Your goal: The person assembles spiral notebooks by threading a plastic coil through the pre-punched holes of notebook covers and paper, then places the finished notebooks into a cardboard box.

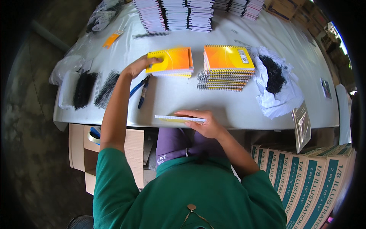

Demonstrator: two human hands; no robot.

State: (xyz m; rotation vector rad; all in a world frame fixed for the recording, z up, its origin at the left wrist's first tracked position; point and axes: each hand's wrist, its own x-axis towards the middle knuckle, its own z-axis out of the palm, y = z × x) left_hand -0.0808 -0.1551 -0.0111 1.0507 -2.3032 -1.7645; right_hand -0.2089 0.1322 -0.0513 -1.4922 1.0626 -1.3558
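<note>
My left hand [142,66] reaches to a small pile at the centre left. Its thumb lies on the yellow-orange cover of the top notebook [173,59], and the other fingers are hidden at its left edge. Near the table's front edge my right hand [202,121] pinches a thin notepad [179,118], held edge-on with its white pages showing. To the right of the left hand's pile stands a stack of spiral notebooks [228,61] with yellow-orange covers and wire coils along their edges. A blue-handled tool [137,87] and a dark blue pen [142,95] lie below my left wrist.
Tall notebook stacks [175,15] line the far side. Black wire coils [84,89] lie at left; more dark coils [272,74] sit in white wrapping [280,101] at right. An orange card [113,39] lies far left. Below the table are an open carton [133,152] and several boxes [305,183].
</note>
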